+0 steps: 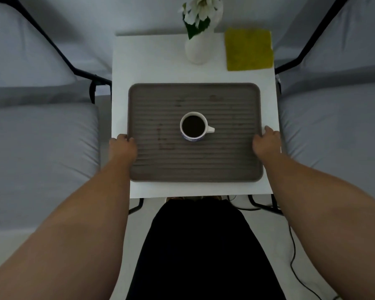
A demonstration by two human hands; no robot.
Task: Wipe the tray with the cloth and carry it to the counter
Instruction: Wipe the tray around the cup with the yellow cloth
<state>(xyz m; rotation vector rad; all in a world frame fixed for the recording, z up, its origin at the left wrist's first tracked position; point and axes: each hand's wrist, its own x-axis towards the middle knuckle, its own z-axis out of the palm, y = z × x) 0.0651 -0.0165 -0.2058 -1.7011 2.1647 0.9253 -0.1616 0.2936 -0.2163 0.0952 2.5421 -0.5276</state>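
**Head view: both hands on the tray's side edges**

Head cam looks straight down on a small white table (152, 59) w/ a grey ribbed tray (195, 161) lying flat on it, filling most of the near half. Tray surface has a few faint brownish smears, left of centre and near the far edge.

Left hand (122, 146) is at the tray's left rim, fingers curled over the edge, gripping it. Right hand (266, 141) is at the right rim, roughly opposite; fingers curled down round that edge too, fingertips hidden under/behind the rim, so how deep the grip goes can't be told. Both forearms reach in from the bottom corners of the frame.

A white mug (194, 126) w/ blue pattern low on its side stands upright at about tray centre, handle pointing right, dark liquid inside.

Yellow cloth (248, 49) lies flat, folded square, on the table's far right corner, well apart from the tray & from both hands. Just beside it to the left: a white vase (198, 49) holding white flowers w/ green leaves, at the far edge.

Grey cushioned seats w/ black frames (41, 126) flank the table on both sides. Person's dark clothing (199, 245) shows below the near table edge; a black cable (293, 256) runs along the floor at lower right.
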